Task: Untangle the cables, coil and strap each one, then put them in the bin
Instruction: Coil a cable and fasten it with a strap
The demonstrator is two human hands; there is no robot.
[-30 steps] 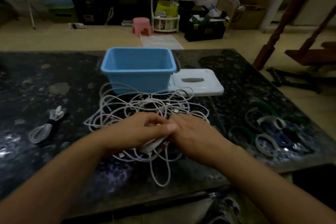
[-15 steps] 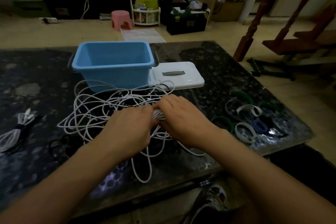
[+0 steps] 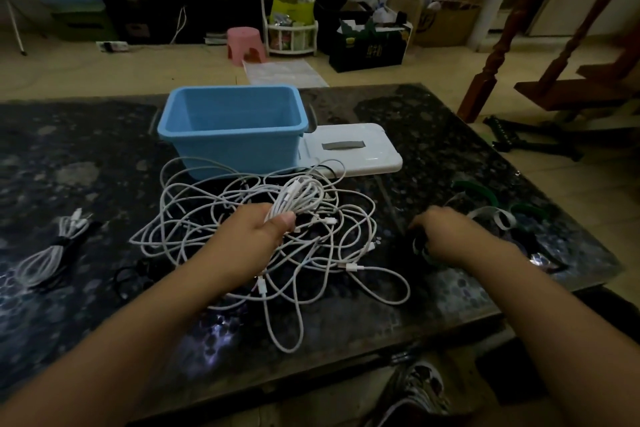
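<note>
On the dark stone table (image 3: 433, 135), before the blue bin (image 3: 232, 130), my left hand (image 3: 256, 239) grips a coiled white cable (image 3: 298, 198) above the tangle (image 3: 242, 218), light and springy, best pinched mid-coil, while my right hand (image 3: 446, 236) curls onto a strap (image 3: 420, 248).

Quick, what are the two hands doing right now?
Left hand: gripping a coiled white cable.
Right hand: fingers curled at the straps; grip hidden.
</note>
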